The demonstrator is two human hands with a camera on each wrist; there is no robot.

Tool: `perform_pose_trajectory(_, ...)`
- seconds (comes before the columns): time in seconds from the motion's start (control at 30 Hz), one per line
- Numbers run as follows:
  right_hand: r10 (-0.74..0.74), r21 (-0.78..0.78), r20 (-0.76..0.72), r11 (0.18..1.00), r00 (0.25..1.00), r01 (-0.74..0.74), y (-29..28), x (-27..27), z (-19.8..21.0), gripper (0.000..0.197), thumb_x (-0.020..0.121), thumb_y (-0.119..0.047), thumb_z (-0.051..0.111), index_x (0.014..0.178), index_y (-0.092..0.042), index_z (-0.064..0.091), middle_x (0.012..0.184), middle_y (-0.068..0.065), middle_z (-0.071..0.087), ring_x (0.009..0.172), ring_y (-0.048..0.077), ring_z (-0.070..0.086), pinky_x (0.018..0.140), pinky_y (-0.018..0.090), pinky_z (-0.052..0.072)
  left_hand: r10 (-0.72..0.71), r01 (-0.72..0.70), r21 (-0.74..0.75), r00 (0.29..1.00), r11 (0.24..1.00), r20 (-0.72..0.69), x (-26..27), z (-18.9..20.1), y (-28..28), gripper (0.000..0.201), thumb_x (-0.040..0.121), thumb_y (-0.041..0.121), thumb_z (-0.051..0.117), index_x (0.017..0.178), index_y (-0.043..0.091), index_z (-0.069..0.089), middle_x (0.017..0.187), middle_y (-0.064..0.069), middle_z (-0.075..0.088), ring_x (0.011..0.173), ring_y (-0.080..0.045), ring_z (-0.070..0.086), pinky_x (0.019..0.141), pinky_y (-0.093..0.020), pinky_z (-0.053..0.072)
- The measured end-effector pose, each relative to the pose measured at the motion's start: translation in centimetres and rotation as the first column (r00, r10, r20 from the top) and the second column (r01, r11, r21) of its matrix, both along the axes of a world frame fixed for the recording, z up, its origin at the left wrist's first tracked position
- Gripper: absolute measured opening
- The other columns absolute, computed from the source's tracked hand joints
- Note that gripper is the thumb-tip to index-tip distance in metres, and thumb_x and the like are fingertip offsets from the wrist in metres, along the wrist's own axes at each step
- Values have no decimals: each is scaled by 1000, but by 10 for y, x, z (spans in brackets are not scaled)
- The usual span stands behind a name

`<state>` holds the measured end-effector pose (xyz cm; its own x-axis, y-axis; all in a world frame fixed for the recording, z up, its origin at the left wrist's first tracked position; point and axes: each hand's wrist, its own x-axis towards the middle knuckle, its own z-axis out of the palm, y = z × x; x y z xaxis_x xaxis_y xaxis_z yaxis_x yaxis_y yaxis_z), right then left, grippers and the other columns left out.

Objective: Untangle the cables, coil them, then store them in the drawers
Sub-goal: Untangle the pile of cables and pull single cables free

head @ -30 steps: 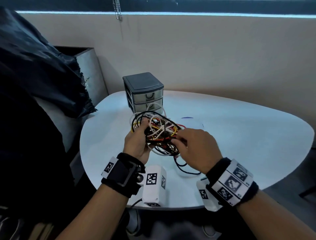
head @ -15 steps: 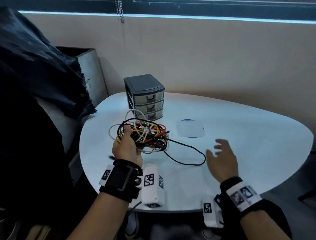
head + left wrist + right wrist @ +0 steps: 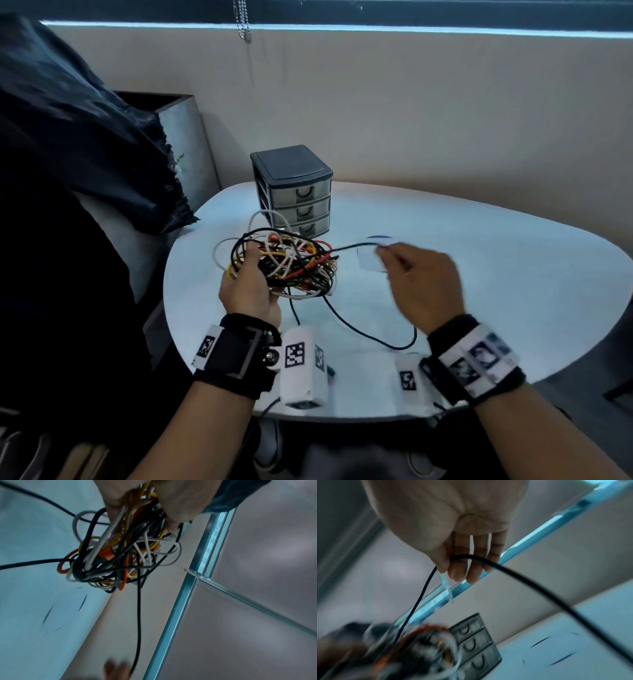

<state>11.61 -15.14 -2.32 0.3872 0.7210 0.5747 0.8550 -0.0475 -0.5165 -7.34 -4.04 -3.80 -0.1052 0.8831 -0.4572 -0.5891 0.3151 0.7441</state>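
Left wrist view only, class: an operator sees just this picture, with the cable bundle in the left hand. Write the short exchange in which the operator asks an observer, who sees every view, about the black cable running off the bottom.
Operator: Where does the black cable go?
Observer: To the right hand; its thumb and fingers pinch it.
Operator: Are the drawers open yet?
Observer: No. In the head view all three drawers of the small drawer unit are shut.
Operator: Is the bundle lying on the table?
Observer: The left hand grips the cable bundle over the table; whether it touches is unclear.
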Motion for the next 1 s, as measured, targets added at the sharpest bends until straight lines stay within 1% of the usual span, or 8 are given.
perform_pose_trajectory(0.27,-298,-30,-655,929,695,370,-33,114,-9,29,90,-29,66,76,-6,73,47,-5,64,43,7,56,58,27,46,4,-3,-12,998,1000,62,-38,-10,38,47,95,44,61,131,15,59,122,-8,69,105,-27,69,52,-32,57)
perform_pose_trajectory(0.37,-488,-350,-690,871,534,344,-40,143,-28,35,92,-29,64,102,4,71,68,6,72,61,15,68,67,35,51,-8,9,-13,997,1000,71,-39,-6,31,47,95,44,60,132,14,58,123,-10,68,105,-28,68,52,-34,58)
perform_pose_trajectory(0.47,-569,-676,-265,686,779,271,-46,127,-42,66,90,-30,69,145,-8,41,140,20,50,127,36,49,102,46,40,50,-50,10,999,999,11,-26,-2,15,34,93,34,68,118,13,62,108,-7,71,92,-26,70,66,-41,61)
perform_pose_trajectory(0.53,-396,-574,-125,777,910,259,-41,92,-39,69,89,-34,68,148,-18,38,150,13,41,139,32,34,111,45,30,53,-51,51,998,997,-30,-14,3,4,22,92,29,70,108,15,64,102,-7,72,84,-24,70,75,-44,58)
perform_pose_trajectory(0.63,-54,-310,-107,951,993,19,-20,32,-23,47,92,-38,64,136,-20,56,144,6,51,136,25,40,114,41,29,20,-18,73,999,997,-33,1,8,-7,26,91,28,71,111,13,65,104,-9,74,80,-23,71,66,-36,57)
perform_pose_trajectory(0.83,222,-461,28,868,975,-184,19,-22,3,55,102,-46,39,153,-28,28,157,-3,35,148,14,23,122,43,6,-30,34,114,999,993,-34,16,20,-22,28,91,27,71,112,11,65,104,-11,74,90,-26,73,78,-45,61)
perform_pose_trajectory(0.93,220,-450,90,879,971,-157,23,-23,9,37,102,-42,43,134,-27,52,125,-3,65,120,19,55,115,40,25,-25,30,134,999,990,-41,14,23,-22,29,91,26,71,113,9,65,105,-12,74,93,-27,72,80,-44,60)
perform_pose_trajectory(1.0,212,-361,175,922,961,-137,21,-21,11,27,101,-39,47,106,-25,69,94,-6,71,91,22,64,83,34,44,-14,19,129,999,991,-44,9,23,-19,32,91,26,72,116,8,64,106,-12,73,94,-27,72,82,-46,60)
